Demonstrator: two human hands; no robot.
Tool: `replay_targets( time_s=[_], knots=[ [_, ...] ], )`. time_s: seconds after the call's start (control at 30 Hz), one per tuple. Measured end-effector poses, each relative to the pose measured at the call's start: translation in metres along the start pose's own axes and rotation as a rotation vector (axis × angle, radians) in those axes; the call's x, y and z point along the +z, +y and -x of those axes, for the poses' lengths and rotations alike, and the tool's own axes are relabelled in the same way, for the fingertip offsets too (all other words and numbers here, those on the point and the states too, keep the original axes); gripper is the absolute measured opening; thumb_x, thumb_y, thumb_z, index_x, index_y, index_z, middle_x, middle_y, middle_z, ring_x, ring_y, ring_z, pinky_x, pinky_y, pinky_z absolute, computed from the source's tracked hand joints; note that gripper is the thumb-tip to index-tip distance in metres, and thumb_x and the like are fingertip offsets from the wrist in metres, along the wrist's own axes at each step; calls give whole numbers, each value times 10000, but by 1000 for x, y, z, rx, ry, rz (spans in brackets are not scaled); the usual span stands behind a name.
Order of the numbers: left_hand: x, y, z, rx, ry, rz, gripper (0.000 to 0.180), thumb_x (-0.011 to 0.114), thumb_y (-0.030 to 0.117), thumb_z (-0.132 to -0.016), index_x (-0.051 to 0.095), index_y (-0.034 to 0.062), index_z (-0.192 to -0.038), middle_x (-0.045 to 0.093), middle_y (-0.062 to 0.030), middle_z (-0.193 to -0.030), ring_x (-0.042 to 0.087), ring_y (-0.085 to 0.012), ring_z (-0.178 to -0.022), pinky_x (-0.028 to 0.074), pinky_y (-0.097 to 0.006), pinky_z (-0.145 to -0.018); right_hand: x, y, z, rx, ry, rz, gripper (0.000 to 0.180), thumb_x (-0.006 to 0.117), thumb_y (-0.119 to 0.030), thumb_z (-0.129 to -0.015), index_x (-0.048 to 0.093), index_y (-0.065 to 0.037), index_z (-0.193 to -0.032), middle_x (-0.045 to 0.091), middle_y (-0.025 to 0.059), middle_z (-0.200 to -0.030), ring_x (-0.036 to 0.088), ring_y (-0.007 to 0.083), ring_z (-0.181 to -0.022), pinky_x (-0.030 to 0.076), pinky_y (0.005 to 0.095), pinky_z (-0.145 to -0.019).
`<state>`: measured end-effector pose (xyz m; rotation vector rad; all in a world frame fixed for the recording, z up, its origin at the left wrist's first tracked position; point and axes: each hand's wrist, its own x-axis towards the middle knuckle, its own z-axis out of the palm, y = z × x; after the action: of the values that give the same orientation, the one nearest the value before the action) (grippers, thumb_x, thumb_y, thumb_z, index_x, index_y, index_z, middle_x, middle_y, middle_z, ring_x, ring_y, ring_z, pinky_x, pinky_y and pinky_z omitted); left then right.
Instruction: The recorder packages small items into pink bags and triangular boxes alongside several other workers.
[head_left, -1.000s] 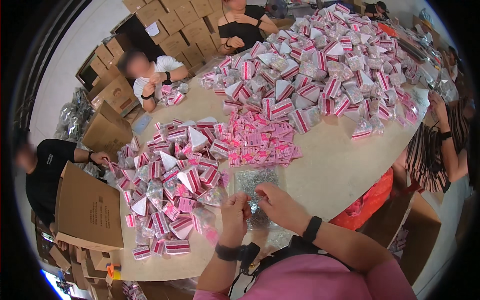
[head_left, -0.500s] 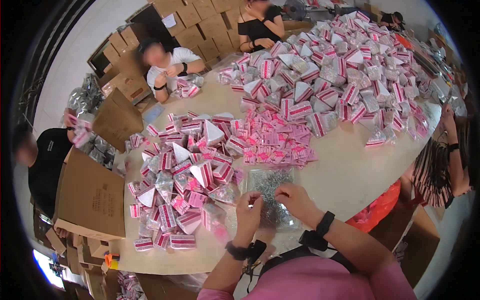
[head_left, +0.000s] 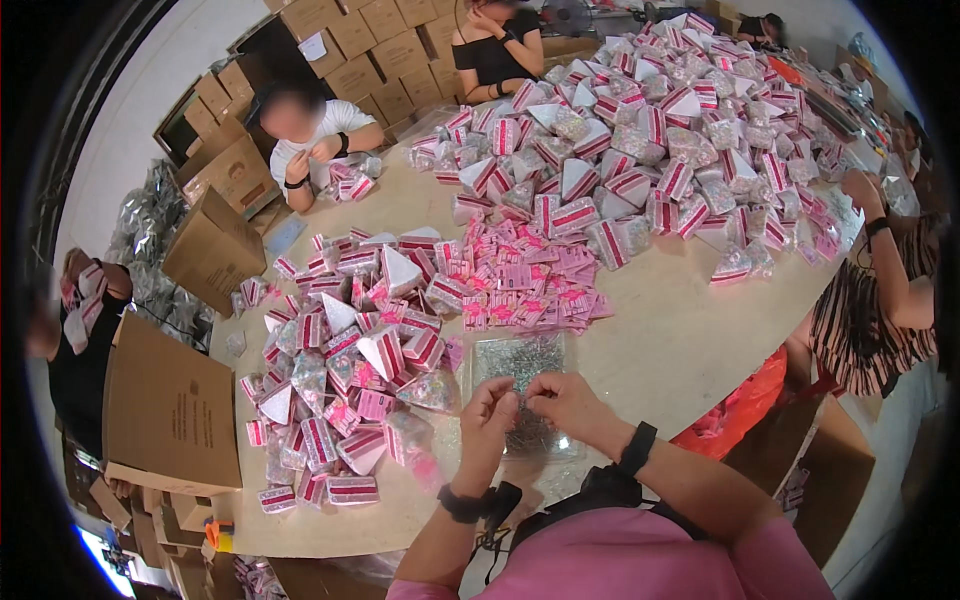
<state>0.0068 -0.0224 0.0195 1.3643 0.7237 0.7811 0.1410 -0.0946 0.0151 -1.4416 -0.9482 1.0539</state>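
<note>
Both hands are over a shallow clear tray (head_left: 572,352) holding many thin silver metal bits (head_left: 515,357), too small to name. My left hand (head_left: 485,425) is closed with thumb and fingertips pinched. Just to its right, my right hand (head_left: 575,408) is pinched too, its fingertips almost meeting the left ones. Whatever lies between the fingertips is too small to make out. Beyond the tray lies a heap of pink printed cards (head_left: 530,280). Left of my left hand, wedge-shaped pink and white packs (head_left: 382,352) in clear wrap are piled up.
A much larger heap of similar wrapped packs (head_left: 660,150) covers the table's far right. Open cardboard boxes (head_left: 175,410) stand along the left edge. A red plastic bag (head_left: 735,405) hangs by the right edge. Several people sit or stand around the table (head_left: 650,320).
My fingertips have come closer together over the tray. The whole view has shifted slightly. At the left, the person in black has lowered the pink and white item.
</note>
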Motion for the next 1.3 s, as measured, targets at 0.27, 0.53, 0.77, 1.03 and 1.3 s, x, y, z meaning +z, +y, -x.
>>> replay_targets(
  time_s=[0.27,0.53,0.77,1.03,1.3],
  knots=[
    [2,-7,3,31,-63,-204,146,558,171,-910,556,38,-851,533,4,-679,484,-68,-559,389,-207,-511,-3,3,7,-29,-8,-3,110,611,-105,-789,604,4,-804,563,68,-638,514,114,-600,414,292,-535],
    [29,-4,15,-308,-48,467,166,555,220,-925,544,66,-863,513,-6,-648,458,-83,-534,360,-205,-477,-3,-14,38,-97,101,-326,76,585,-45,-849,554,-13,-910,564,4,-730,534,63,-622,441,218,-545],
    [49,9,11,-261,-120,246,135,565,178,-907,564,43,-896,526,1,-653,469,-72,-538,369,-205,-497,-21,-9,44,-60,277,-431,49,553,-46,-865,532,-15,-897,597,59,-767,587,116,-644,475,244,-575],
    [35,7,-128,204,-139,-616,199,627,202,-798,611,16,-867,612,-62,-696,582,-182,-631,462,-314,-590,-83,2,91,19,384,-673,56,515,-46,-853,477,-18,-883,595,132,-745,576,198,-592,477,308,-570],
    [56,-55,-182,150,-82,-1369,449,666,362,-707,623,6,-977,627,-207,-987,614,-346,-879,488,-443,-794,-127,59,156,29,654,-762,59,499,-10,-843,455,-48,-856,560,106,-691,542,191,-550,452,290,-490]
  ],
)
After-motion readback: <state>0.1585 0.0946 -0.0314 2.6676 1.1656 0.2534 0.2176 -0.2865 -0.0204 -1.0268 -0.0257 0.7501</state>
